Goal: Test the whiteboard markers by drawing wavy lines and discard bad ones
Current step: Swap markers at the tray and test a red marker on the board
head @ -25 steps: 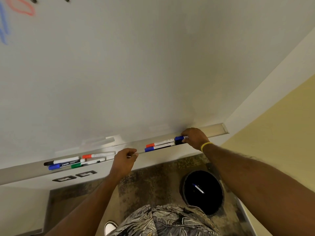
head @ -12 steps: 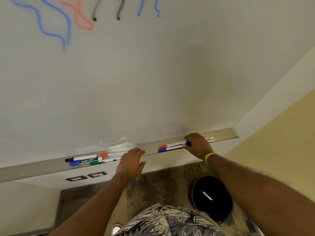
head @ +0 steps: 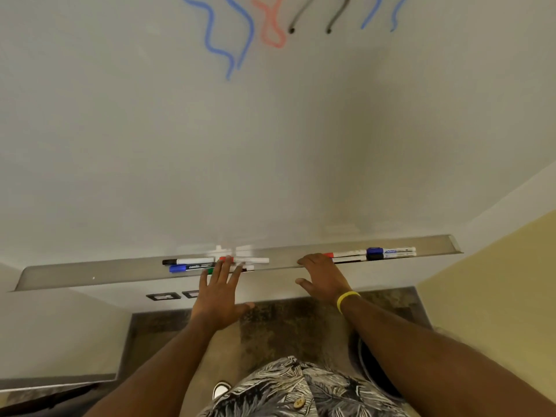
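Note:
The whiteboard (head: 270,145) carries blue, red and black wavy lines (head: 270,25) at the top. Along its bottom runs a metal tray (head: 90,273). On the tray's left group lie a black-capped marker (head: 188,261), a blue marker (head: 191,267), a red-capped marker (head: 252,260) and a green one (head: 210,270). Further right lie a red-capped marker (head: 346,254) and two blue markers (head: 391,251). My left hand (head: 221,293) reaches with straight fingers over the left group. My right hand (head: 323,273) rests spread on the tray's front edge and holds nothing.
A black bin (head: 376,371) stands on the floor at the lower right, mostly hidden by my right arm. Two wall sockets (head: 173,295) sit under the tray. A yellow wall (head: 496,281) lies to the right.
My right hand let go of the blue marker, left it on the tray's right part and slid left. My left hand opened and stretched over the left markers. The view tilted up.

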### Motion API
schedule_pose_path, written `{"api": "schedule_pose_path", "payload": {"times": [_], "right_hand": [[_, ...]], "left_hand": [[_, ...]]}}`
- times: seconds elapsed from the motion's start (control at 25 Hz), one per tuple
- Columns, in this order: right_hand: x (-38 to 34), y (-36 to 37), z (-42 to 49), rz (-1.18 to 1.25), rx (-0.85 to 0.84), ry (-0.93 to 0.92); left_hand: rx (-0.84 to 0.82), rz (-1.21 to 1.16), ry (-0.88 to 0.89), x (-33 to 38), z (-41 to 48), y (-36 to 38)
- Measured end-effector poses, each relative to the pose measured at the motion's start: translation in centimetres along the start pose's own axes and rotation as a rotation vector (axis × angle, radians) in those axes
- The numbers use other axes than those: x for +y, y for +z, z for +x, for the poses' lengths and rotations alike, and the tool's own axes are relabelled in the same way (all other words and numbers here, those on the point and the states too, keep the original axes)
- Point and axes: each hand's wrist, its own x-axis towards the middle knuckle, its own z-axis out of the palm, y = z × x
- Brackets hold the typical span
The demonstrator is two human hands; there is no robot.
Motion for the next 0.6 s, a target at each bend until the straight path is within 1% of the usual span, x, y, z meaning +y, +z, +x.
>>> {"api": "schedule_pose_path", "payload": {"times": [0.2, 0.44, 0.6], "right_hand": [[-3.9, 1.5, 2.2, -0.011, -0.04, -0.015], [-7.8, 1.5, 6.3, -0.047, -0.001, -0.073], [-10.4, 1.9, 9.5, -0.142, -0.041, -0.107]], "left_hand": [[-0.042, 0.008, -0.042, -4.3, -1.0, 0.2], [0.004, 0.015, -0.037, -7.4, -1.5, -0.2], [0.027, -0.006, -0.027, -8.5, -1.6, -0.4]]}}
